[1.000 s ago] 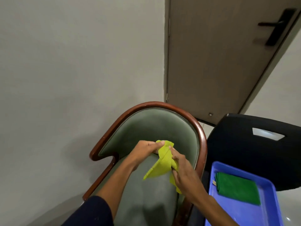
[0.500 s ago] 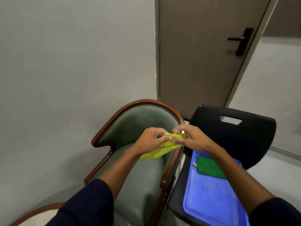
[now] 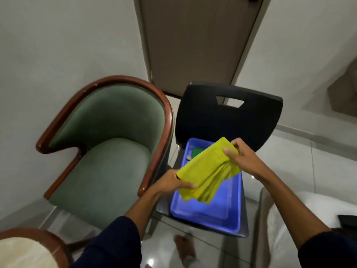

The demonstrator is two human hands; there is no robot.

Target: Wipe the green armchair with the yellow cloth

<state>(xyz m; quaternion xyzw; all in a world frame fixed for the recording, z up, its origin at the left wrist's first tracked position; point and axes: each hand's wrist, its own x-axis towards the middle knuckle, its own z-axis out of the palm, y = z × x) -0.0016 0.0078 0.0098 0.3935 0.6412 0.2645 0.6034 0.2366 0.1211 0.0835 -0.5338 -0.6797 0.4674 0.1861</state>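
Note:
The green armchair (image 3: 108,151) with its brown wooden rim stands at the left, its seat bare. The yellow cloth (image 3: 209,170) hangs stretched between both hands, above the blue tray (image 3: 222,213), to the right of the armchair. My left hand (image 3: 172,183) pinches the cloth's lower left edge, just past the armchair's right arm. My right hand (image 3: 241,157) grips the cloth's upper right corner. Neither hand nor cloth touches the armchair.
The blue tray rests on a black plastic chair (image 3: 228,117) beside the armchair; a green cloth (image 3: 197,152) peeks out under the yellow one. A closed door (image 3: 195,41) is behind. A round wooden table edge (image 3: 34,236) is at bottom left, white bedding (image 3: 301,219) at right.
Both hands carried the yellow cloth from over the armchair's seat rightward to above the blue tray, and the cloth is now spread wider. The view has tilted down.

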